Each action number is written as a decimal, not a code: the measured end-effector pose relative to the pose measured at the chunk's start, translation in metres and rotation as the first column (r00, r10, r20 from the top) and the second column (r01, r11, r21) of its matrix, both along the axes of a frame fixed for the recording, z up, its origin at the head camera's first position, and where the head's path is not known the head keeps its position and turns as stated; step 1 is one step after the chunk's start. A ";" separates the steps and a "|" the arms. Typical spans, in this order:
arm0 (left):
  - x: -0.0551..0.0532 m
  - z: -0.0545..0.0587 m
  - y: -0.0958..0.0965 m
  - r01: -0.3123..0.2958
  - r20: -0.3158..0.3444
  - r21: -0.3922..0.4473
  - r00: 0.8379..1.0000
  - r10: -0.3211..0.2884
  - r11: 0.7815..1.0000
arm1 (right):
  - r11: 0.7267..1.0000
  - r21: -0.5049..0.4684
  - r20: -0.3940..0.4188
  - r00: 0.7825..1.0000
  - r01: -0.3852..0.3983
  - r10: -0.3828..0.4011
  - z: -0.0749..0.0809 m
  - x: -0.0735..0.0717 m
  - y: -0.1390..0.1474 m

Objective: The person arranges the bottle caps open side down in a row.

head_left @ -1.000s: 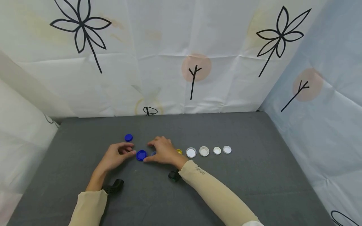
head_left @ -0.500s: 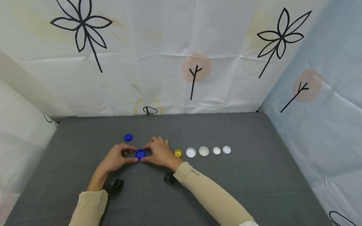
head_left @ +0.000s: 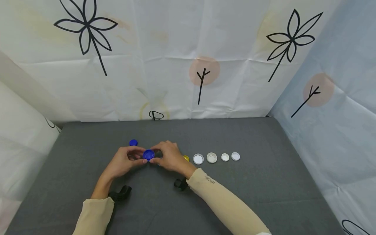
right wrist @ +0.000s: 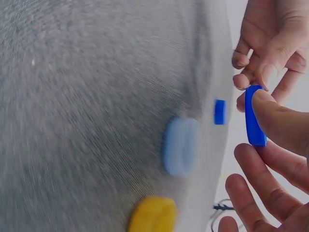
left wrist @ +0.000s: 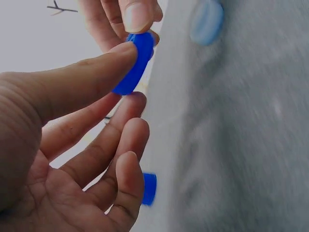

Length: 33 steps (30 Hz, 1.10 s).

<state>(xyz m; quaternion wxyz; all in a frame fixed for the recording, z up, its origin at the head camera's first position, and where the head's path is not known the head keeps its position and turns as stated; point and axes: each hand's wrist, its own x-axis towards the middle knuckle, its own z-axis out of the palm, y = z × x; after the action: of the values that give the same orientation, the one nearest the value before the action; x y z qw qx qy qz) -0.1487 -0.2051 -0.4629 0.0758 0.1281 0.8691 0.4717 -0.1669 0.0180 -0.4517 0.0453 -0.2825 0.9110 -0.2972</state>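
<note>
One round blue cap (head_left: 148,154) sits between the left hand (head_left: 125,160) and the right hand (head_left: 170,157); I see both pinching it from opposite sides, thumbs along its near edge. Its hollow face looks up at my head view, while my wrist views catch it nearly edge-on, raised off the grey worktop (head_left: 220,199). Being round, it gives me no long axis, so I judge that any move turns on the left-to-right line through the two grips, with neither hand nearer. A smaller blue cap (head_left: 133,142) lies just beyond the left hand. The light-blue cap (right wrist: 181,146) is low by the right hand, mostly hidden from my head view, with the yellow cap (head_left: 186,158) and four whitish caps (head_left: 211,158) lined up to its right.
</note>
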 end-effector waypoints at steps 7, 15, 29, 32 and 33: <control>0.001 0.012 0.024 -0.010 -0.038 0.042 0.999 0.011 0.999 | 0.991 -0.130 0.019 1.000 -0.016 0.018 0.012 0.001 0.025; 0.004 0.021 0.064 -0.008 -0.063 0.135 0.998 0.016 0.991 | 0.967 -0.257 0.026 1.000 -0.007 0.014 0.020 0.007 0.066; -0.002 0.022 0.109 0.075 -0.083 0.210 0.995 -0.059 0.975 | 0.939 -0.342 -0.014 0.999 0.045 -0.053 0.025 0.017 0.113; -0.003 0.023 0.112 0.075 -0.067 0.224 0.996 -0.062 0.972 | 0.933 -0.355 -0.015 0.998 0.048 -0.057 0.025 0.018 0.118; -0.003 0.024 0.113 0.077 -0.057 0.232 0.996 -0.065 0.970 | 0.932 -0.358 -0.017 0.998 0.047 -0.057 0.025 0.018 0.119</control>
<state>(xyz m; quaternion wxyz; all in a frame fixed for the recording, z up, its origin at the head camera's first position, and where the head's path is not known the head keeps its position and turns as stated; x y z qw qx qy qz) -0.1519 -0.0918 -0.4387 0.0558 0.1786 0.8038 0.5647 -0.1488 0.1367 -0.4271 -0.0272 -0.2660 0.8493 -0.4551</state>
